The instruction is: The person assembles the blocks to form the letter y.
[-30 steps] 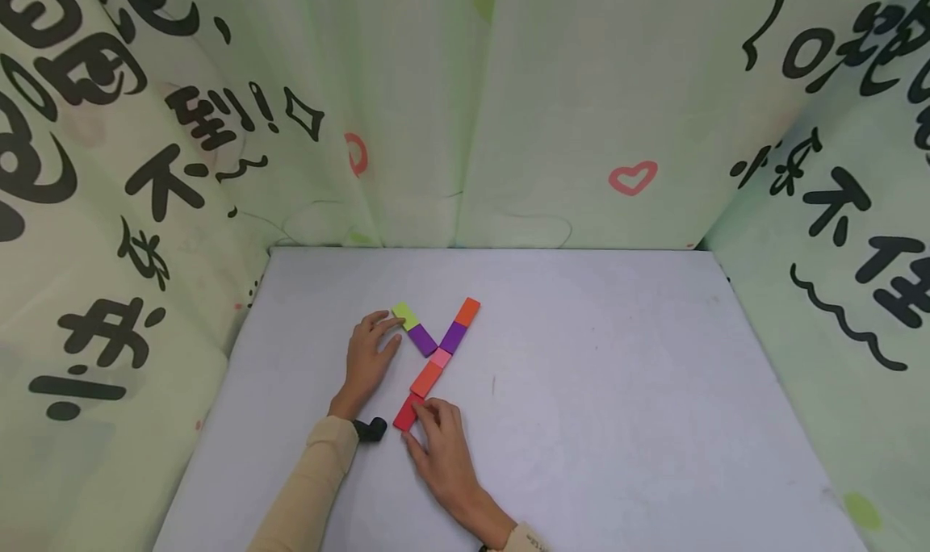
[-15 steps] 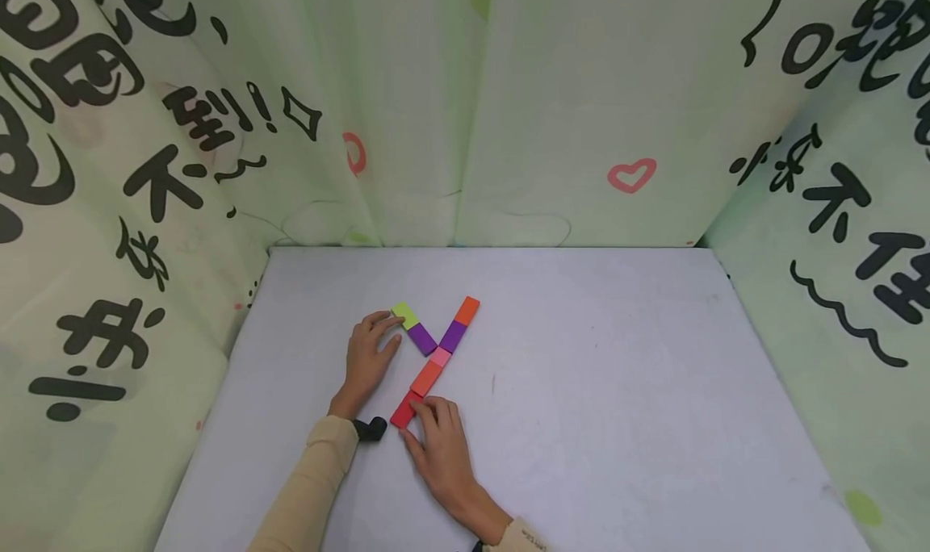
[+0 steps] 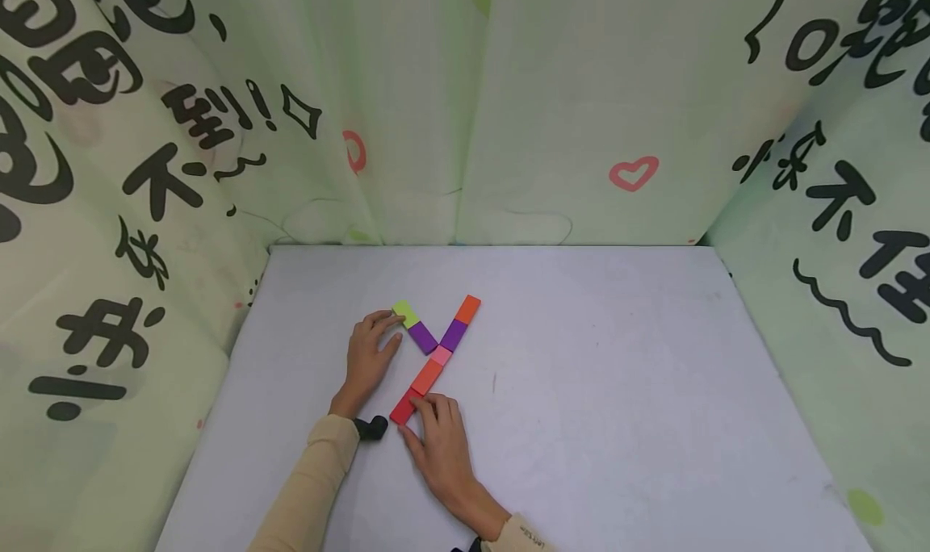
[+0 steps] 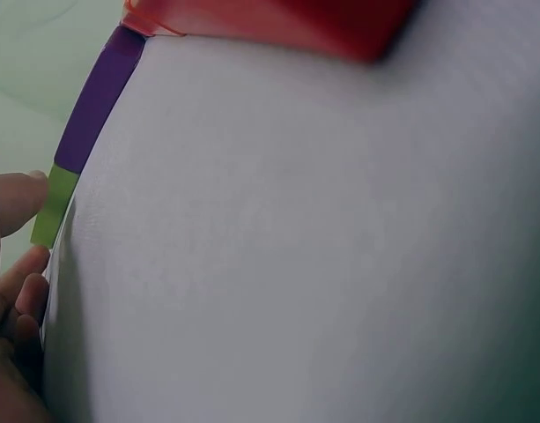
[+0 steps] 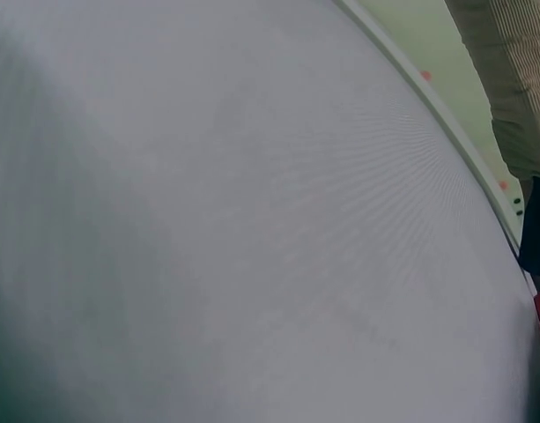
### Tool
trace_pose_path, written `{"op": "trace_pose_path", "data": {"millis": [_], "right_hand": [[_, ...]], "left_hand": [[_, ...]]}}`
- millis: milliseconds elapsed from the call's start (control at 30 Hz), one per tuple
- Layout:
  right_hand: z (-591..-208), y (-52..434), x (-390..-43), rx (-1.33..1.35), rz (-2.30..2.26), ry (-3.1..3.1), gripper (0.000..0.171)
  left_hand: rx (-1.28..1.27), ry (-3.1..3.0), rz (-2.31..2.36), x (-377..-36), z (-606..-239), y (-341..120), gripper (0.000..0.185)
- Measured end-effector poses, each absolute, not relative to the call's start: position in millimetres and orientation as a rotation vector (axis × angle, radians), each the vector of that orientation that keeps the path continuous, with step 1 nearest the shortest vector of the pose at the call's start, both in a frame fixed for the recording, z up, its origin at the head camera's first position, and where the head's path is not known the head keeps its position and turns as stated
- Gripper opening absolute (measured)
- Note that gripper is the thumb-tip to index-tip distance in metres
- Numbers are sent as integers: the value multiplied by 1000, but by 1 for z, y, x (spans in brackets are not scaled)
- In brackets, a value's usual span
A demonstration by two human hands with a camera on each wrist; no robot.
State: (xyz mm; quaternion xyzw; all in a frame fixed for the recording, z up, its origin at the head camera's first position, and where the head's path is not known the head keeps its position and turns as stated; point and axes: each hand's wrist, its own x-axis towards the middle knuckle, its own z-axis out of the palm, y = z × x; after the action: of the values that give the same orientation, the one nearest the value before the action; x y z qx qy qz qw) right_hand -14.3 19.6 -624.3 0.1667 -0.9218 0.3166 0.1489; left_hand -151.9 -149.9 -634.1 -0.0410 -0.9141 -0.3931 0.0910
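Observation:
Small coloured blocks lie end to end in a Y shape on the white table. The left branch has a green block (image 3: 405,314) and a purple block (image 3: 423,338). The right branch has an orange block (image 3: 468,309) above another purple one. Below the fork come a pink block (image 3: 440,356), an orange-red block (image 3: 427,377) and, at the foot, a red block (image 3: 403,407). My right hand (image 3: 445,451) pinches this red block, thumb at its near end. My left hand (image 3: 368,360) touches the green block's outer end with relaxed fingertips, its thumb apart.
A black wrist-worn device (image 3: 371,429) on the left arm sits just left of the red block. The table (image 3: 617,399) extends far to the right. Pale green printed curtains (image 3: 538,108) hang behind it and along both sides.
My right hand has nudged the red block's lower end slightly left, more in line with the orange-red block. My left hand stays in place at the green block.

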Motion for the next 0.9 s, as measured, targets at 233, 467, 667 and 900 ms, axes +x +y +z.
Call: {"op": "trace_pose_path", "data": {"millis": [233,467,667,900], "right_hand": [[-627,22,-18,455,1091,-2586,41],[-624,30,-25,287,1354,-2512,26],[-623,47,-50,123,1483,-2433,27],[-625,68,-88,36,1539,-2390,30]], "left_hand": [[-131,-2689,-1174,-151,-631,-149,33],[-215,-2690,-1139,-150,-628,-149,42],[-228,-2739,-1095,-153,-628,-149,52],[-213,-2782,-1087,-154,-628,-148,51]]}}
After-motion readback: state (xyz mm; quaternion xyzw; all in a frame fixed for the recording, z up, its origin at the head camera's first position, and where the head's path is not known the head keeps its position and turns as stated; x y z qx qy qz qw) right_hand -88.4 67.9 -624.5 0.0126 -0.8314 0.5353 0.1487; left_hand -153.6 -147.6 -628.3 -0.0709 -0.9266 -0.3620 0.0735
